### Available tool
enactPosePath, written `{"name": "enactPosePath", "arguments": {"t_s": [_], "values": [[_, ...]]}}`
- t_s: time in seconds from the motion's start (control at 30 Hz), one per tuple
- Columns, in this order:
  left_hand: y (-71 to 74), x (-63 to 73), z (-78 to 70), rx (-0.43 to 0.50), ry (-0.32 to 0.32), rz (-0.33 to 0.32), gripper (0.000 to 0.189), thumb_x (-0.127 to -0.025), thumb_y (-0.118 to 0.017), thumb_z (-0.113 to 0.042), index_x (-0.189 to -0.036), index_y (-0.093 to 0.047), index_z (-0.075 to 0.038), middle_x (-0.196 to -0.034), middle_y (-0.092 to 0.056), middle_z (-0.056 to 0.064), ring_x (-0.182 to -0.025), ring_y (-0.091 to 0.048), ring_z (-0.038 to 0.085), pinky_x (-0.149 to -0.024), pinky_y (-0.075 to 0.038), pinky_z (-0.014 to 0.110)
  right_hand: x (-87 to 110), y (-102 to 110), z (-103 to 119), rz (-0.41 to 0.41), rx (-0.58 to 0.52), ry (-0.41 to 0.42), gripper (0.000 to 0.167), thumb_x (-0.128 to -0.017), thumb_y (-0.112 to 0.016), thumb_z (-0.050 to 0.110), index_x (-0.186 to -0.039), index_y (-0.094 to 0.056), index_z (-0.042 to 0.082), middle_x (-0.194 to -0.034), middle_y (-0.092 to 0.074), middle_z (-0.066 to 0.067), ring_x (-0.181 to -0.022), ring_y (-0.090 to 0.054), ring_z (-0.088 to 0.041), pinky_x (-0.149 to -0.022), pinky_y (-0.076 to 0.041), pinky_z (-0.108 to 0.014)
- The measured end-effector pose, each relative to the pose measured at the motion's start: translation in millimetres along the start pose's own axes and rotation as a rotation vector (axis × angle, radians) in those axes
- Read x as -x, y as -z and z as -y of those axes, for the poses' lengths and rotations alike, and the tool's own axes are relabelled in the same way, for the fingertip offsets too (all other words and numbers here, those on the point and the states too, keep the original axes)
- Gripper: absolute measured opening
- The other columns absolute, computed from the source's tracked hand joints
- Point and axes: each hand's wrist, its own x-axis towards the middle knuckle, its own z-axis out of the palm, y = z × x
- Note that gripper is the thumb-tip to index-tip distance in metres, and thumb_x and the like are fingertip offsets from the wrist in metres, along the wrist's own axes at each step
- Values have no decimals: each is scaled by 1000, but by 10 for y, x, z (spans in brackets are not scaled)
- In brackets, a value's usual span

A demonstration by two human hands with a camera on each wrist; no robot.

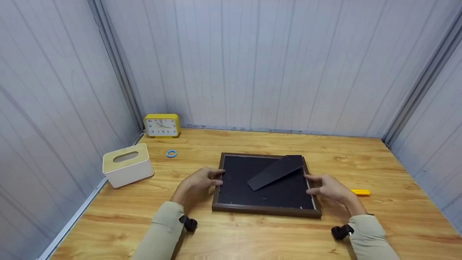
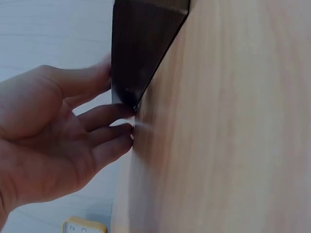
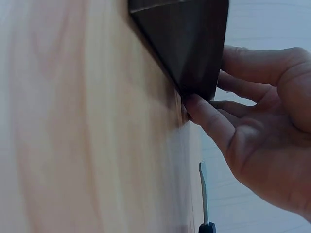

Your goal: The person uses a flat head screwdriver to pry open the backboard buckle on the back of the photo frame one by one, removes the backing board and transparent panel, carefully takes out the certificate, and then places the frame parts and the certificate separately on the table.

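Observation:
A brown-edged picture frame (image 1: pixel 234 195) lies back side up on the wooden table, its black backing board and slanted black stand leg (image 1: pixel 276 173) facing up. At its left edge my left hand (image 1: pixel 197 182) grips the frame, thumb on top and fingers at the lower rim. My right hand (image 1: pixel 330 187) holds the opposite edge in much the same way. Both wrist views look along the dark side of the frame (image 2: pixel 141 48), with fingertips tucked at its bottom edge. The right wrist view has the frame side (image 3: pixel 187 48) between thumb and fingers.
Beyond my right hand lies a screwdriver (image 3: pixel 204 189), its yellow handle (image 1: pixel 361 192) partly behind the wrist. To the left stand a white tissue box (image 1: pixel 130 175) with a wooden top and a yellow alarm clock (image 1: pixel 161 126). A blue ring (image 1: pixel 171 154) lies near them. Pale panel walls enclose the table.

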Motion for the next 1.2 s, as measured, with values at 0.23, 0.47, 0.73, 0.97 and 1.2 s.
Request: {"name": "enactPosePath", "arguments": {"t_s": [0.23,0.47,0.73,0.97,1.2], "values": [[40,-15,40,-71,-25,25,67,-92,-73,-17,-151,-44,-8,-155,-39,15,-144,-32,30,-116,-28,44,-31,-9,-22,2,21,-9,67,-91,-75,16,-147,-45,-4,-148,-40,-31,-140,-30,-43,-108,-34,-54],[59,7,42,-68,-13,9,65,-92,-74,-15,-150,-46,-9,-154,-41,15,-144,-33,30,-116,-29,44,-46,-21,-17,14,12,-13,67,-92,-73,17,-148,-43,-3,-151,-38,-30,-142,-29,-42,-108,-36,-53],[57,-39,14,-94,-30,5,64,-91,-76,-13,-148,-49,-8,-153,-44,14,-142,-36,29,-114,-33,43,63,169,79,-96,-12,-4,57,-97,-69,18,-141,-48,-12,-138,-51,-32,-126,-52,-45,-96,-50,-46],[55,-40,6,-87,-19,-4,64,-89,-77,-13,-147,-51,-9,-153,-44,14,-143,-35,29,-116,-29,44,296,491,-140,-213,134,-92,53,-95,-71,25,-134,-58,-8,-132,-60,-27,-120,-57,-45,-96,-49,-54],[40,-42,33,-63,14,-13,65,-89,-77,-16,-148,-50,-12,-154,-42,12,-145,-32,27,-118,-24,43,570,729,-469,-148,195,-126,55,-93,-73,30,-131,-61,-8,-135,-55,-31,-126,-46,-54,-96,-46,-61]]}}
